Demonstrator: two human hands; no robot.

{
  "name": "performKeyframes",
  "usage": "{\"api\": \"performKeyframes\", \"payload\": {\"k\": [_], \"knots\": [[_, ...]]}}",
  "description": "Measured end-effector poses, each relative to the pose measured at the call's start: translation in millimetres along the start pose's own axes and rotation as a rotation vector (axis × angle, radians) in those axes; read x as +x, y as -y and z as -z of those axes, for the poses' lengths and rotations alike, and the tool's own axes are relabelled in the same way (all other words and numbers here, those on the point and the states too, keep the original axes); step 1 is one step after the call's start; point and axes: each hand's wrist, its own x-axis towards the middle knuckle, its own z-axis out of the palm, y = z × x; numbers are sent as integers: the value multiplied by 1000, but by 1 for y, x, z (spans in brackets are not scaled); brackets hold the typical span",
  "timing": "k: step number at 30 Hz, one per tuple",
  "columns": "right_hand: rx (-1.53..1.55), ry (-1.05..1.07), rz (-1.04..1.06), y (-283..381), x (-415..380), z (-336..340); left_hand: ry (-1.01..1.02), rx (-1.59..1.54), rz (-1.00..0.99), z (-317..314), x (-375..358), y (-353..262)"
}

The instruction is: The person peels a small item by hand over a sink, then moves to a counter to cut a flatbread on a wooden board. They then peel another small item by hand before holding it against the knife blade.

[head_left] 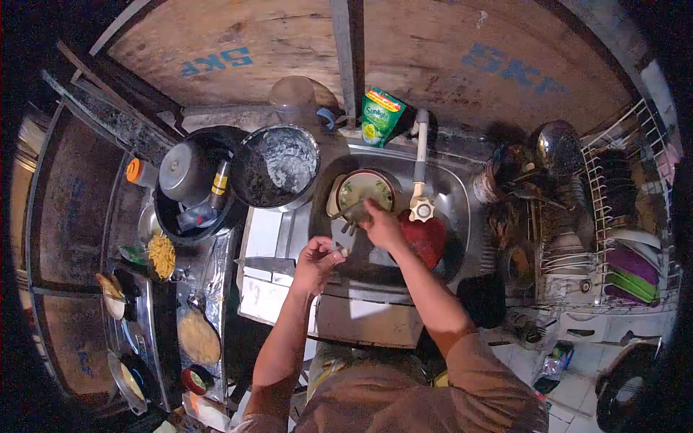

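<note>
My left hand (317,265) is held over the near left edge of the steel sink (462,209). Its fingers are curled together, with a small pale thing at their tips that is too small to name. Over the basin, my right hand (380,225) closes around thin grey utensils (349,213) that point to the left; their exact kind is not clear. Just beyond them in the sink sits a bowl with a dark rim and green leaf pattern (366,182). A red item (426,242) lies in the basin right of my right wrist, beneath the white tap (421,202).
A sooty pan (276,166) stands left of the sink, near a dark basin (180,229) holding a pot (182,171). A green Sunlight pouch (382,117) stands behind. A knife (268,265) lies on the left counter. Dish racks (599,209) fill the right side.
</note>
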Motion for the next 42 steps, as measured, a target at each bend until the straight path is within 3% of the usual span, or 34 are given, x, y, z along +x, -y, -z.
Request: {"api": "performKeyframes", "payload": {"k": [2,4,6,8,10,12,13,14,16,17,18,19,20,22,25,27,28,29,30,31,33,35,37,40,42], "knots": [[-338,-70,403,-17,8,-12,5,-79,17,-4,-1,-4],[-408,-64,388,-28,1,-12,-50,-211,111,-7,-3,-5],[-306,-5,234,-42,-20,-12,34,-282,151,-2,-2,3],[-265,-88,236,-56,-42,9,-12,-250,217,-15,-4,4],[-316,-26,-153,-75,-58,41,-66,-172,265,-27,2,11],[-338,-137,-117,-111,-60,65,-5,179,296,-33,9,30],[-410,-64,-273,-130,-53,75,38,151,189,-27,21,60],[-410,-65,-283,-142,-47,76,41,151,199,-37,27,66],[-513,164,-142,-159,-39,80,152,787,264,-65,53,69],[-534,222,-13,-152,-39,80,158,785,267,-79,64,77],[-535,221,-19,-160,-37,73,200,1046,31,-93,73,87],[-667,259,125,-167,-34,66,240,1296,-219,-102,78,94],[-798,296,274,-173,-30,60,245,1294,-219,-98,87,112],[-866,341,200,-172,-25,53,204,1336,-248,-79,116,165],[-987,407,234,-184,-24,44,250,1303,-311,-70,128,185],[-767,166,213,-210,-20,25,246,1348,-348,-83,124,178],[-762,163,216,-215,-24,19,243,1386,-384,-90,121,171],[-807,30,258,-212,-30,18,242,1391,-385,-95,119,167],[-852,-103,300,-203,-35,22,283,1444,-321,-98,118,165],[-851,-103,301,-196,-34,30,325,1494,-256,-102,117,162],[-1095,611,199,-172,-27,51,331,1424,-376,-89,122,179],[-974,596,151,-172,-30,48,334,1349,-497,-83,122,184],[-849,579,103,-167,-32,51,261,1349,-236,-90,110,166],[-926,743,195,-163,-33,47,236,1149,-155,-93,82,139],[-859,564,236,-215,-32,13,154,1026,-84,-89,65,138]]}}
